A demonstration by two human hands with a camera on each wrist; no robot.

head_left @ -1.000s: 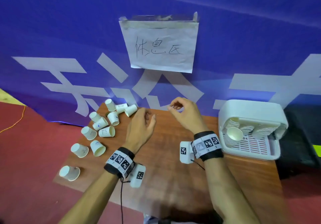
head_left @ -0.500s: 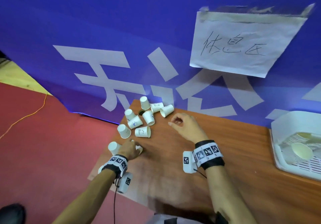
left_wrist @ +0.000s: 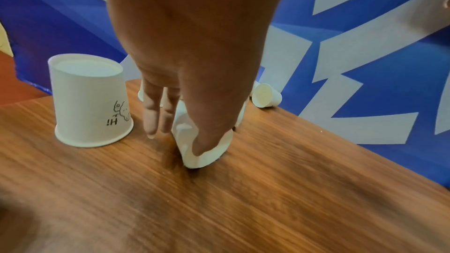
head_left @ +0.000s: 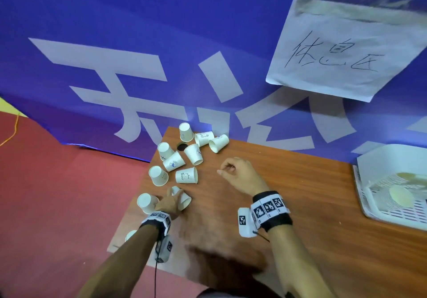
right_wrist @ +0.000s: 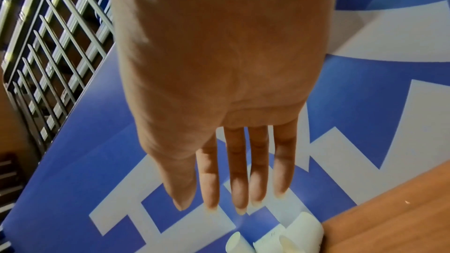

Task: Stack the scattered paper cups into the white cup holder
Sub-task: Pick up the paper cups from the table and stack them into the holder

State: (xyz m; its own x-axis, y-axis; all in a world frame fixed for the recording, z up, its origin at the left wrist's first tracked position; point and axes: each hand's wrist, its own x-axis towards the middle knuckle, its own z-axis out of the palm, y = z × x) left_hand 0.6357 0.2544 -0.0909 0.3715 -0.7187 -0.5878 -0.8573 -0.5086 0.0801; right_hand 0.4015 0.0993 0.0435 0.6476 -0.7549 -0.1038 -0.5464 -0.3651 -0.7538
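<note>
Several white paper cups [head_left: 186, 175] lie scattered at the table's far left corner, some on their sides and some upside down. My left hand [head_left: 176, 193] [left_wrist: 175, 138] pinches one cup [head_left: 184, 201] [left_wrist: 207, 153] that lies on its side, thumb at its rim and fingers along its far side. Just left of it an upside-down cup [head_left: 146, 203] [left_wrist: 90, 103] stands. My right hand [head_left: 225, 170] [right_wrist: 231, 205] hovers over the table right of the cluster, loosely curled and holding nothing. The white cup holder [head_left: 388, 159], with cups inside, sits at the right edge.
The wooden table [head_left: 300, 205] has a round hole [head_left: 182, 146] among the cups. A blue banner with a paper sign [head_left: 342, 50] hangs right behind the table. Red floor [head_left: 57, 193] lies past the left edge. Another cup [head_left: 130, 235] peeks out beside my left forearm.
My left hand has moved left from the middle of the table and taken hold of a cup lying on its side. The view has swung left. The right hand has barely moved.
</note>
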